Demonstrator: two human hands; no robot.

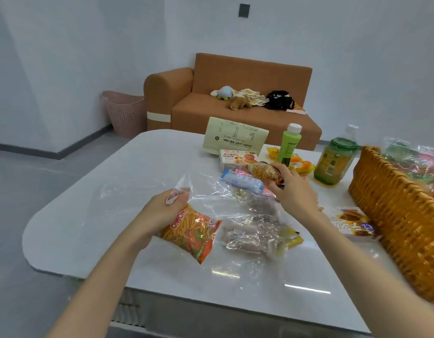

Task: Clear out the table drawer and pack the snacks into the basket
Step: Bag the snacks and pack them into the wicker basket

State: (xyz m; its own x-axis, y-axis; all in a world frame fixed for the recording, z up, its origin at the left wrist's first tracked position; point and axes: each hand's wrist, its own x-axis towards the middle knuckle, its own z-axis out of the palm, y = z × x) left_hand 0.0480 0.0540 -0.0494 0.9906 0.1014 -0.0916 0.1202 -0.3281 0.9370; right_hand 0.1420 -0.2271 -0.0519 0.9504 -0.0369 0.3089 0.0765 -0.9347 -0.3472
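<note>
A clear plastic bag [211,191] lies in the middle of the white table [101,203], with several snack packets inside and around it. My left hand [167,211] pinches the bag's left edge and rests over an orange snack-stick packet [194,232]. My right hand [291,189] grips a small round snack packet [263,170] just above the bag. A blue and pink packet [242,180] lies beside it. The woven basket [394,211] stands at the right with clear-wrapped items inside. The drawer is not in view.
Behind the bag stand a pale green paper pouch [235,137], a small snack box [235,158], a green bottle [288,145] and a yellow drink bottle [335,159]. A flat snack box [352,223] lies by the basket. An orange sofa [225,101] and a pink bin [124,113] stand beyond.
</note>
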